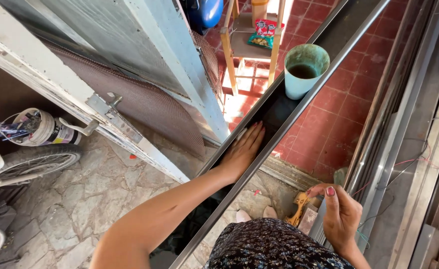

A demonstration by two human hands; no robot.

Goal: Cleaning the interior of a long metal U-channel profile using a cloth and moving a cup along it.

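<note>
Red floor tiles (349, 99) are seen under a long dark metal channel (279, 112), where the left hand (242, 152) is laid flat, fingers spread. It is judged stiff, light, sharp-edged, best gripped by its rims. The right hand (340, 214) is pinched around something small, not identifiable, beside a wooden-handled tool (299, 206).

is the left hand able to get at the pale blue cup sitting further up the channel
Probably yes. The left hand lies flat inside the dark metal channel, and the pale blue cup stands further along it with nothing between them, though it looks like a long stretch of the arm.

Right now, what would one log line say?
left hand: flat in channel | right hand: near brush | cup: on channel
</note>
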